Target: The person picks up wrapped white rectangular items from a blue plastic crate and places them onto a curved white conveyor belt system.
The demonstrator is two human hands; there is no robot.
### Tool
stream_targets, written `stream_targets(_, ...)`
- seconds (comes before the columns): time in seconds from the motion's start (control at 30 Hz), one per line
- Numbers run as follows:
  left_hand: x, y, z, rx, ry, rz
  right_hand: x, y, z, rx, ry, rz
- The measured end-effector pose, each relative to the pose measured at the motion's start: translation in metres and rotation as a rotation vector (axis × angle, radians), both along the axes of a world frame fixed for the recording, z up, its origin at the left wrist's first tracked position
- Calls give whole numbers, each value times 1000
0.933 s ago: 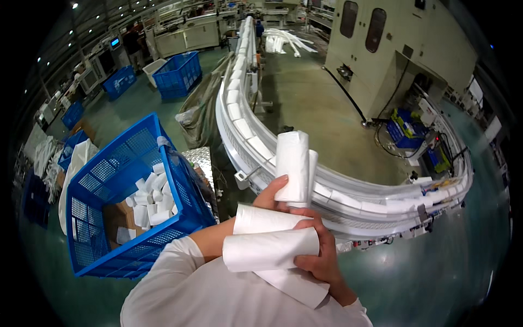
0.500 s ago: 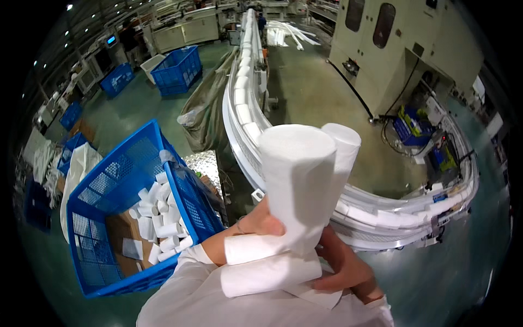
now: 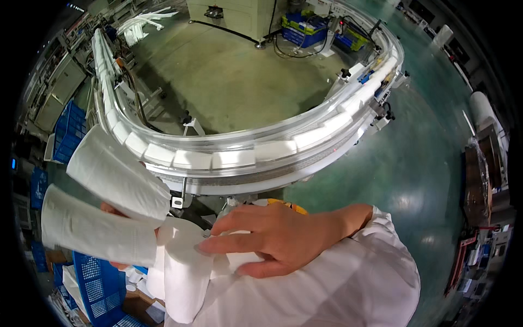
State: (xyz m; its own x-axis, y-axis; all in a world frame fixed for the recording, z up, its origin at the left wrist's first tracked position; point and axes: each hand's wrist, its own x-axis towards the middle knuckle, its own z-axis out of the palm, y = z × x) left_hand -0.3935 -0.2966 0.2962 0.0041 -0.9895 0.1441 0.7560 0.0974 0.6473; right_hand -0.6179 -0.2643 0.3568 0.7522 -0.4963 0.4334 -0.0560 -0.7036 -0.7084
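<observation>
Several white paper rolls are gathered in front of me. Two long ones, an upper roll (image 3: 117,174) and a lower roll (image 3: 98,229), point out to the left. A shorter roll (image 3: 188,272) hangs down against my white sleeve. My left hand (image 3: 111,209) is mostly hidden behind the long rolls; only bits of its fingers show, curled around them. My right hand (image 3: 267,240) reaches in from the right, its fingers stretched and spread. Its fingertips lie by the end of the shorter roll, over another white piece partly covered by the hand.
A curved conveyor (image 3: 261,177) carrying a row of white rolls (image 3: 234,159) sweeps across ahead of me. At lower left stands a blue crate (image 3: 98,289) with white rolls inside. A machine (image 3: 234,22) and a blue bin (image 3: 302,35) stand beyond the conveyor.
The view has swung to the right. The rolls held upright before now tilt to the left. My right hand has come from beside the rolls to over them, with fingers spread.
</observation>
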Motion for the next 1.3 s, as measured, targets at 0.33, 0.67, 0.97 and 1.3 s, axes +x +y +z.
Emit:
stream_targets(0.33,-13,12,14,2,-15,50,-18,-12,6,-105,-80,-176)
stream_targets(0.67,-21,15,17,-31,31,73,-31,-52,13,-58,-203,-284)
stream_targets(0.97,-25,37,37,-63,-7,15,-19,-63,28,711,-108,-317)
stream_targets(1.3,-26,50,10,-15,184,54,19,-75,-12,1195,158,285)
